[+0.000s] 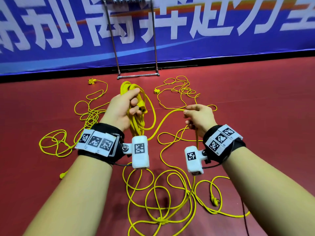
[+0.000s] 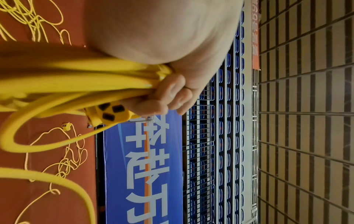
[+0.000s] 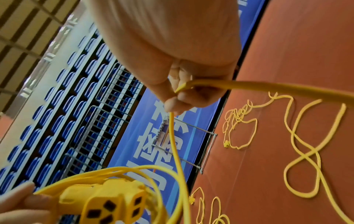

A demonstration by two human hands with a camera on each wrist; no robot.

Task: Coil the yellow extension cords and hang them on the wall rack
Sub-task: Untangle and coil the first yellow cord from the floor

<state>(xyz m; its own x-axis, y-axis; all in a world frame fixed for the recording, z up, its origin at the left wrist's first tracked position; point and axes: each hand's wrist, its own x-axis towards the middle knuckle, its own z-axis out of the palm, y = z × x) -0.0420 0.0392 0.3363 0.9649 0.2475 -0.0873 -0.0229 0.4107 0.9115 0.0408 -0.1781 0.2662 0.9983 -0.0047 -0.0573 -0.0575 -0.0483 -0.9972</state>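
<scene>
Gripping a bundle of yellow loops (image 1: pixel 136 116) with curled fingers, the left hand (image 1: pixel 121 110) also held the cord's socket block (image 1: pixel 142 106) against them. The right hand (image 1: pixel 197 119) pinched the same cord's free run (image 1: pixel 163 123), which trailed to loose coils on the red floor (image 1: pixel 255 103). Farther out lay two more cords (image 1: pixel 177 92), uncoiled. The metal rack (image 1: pixel 136 48) stood against the blue banner (image 1: pixel 221 31).
</scene>
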